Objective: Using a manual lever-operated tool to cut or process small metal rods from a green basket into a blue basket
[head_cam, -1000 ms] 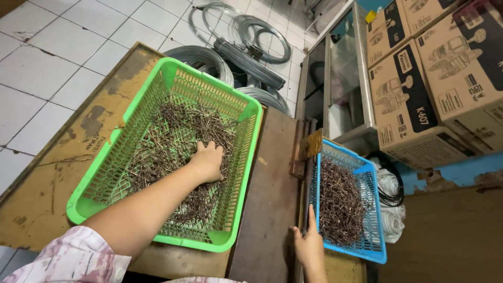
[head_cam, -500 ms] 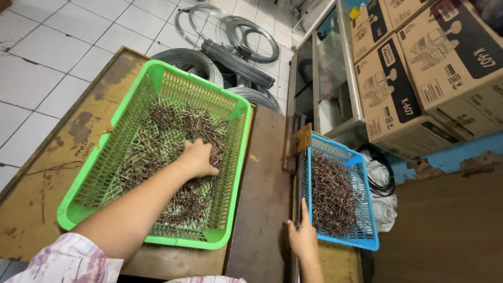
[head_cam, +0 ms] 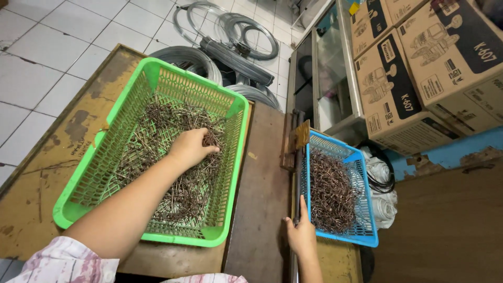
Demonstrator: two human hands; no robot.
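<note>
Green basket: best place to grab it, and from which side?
Grip the green basket by its solid rolled rim, probably the near edge, from above: fingers hook through the open mesh below. The left hand sits among the nails inside, so avoid the middle.

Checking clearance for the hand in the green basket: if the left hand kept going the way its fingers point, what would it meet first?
Likely the rusty nails under the left hand, then the green basket far wall; depth is uncertain.
</note>
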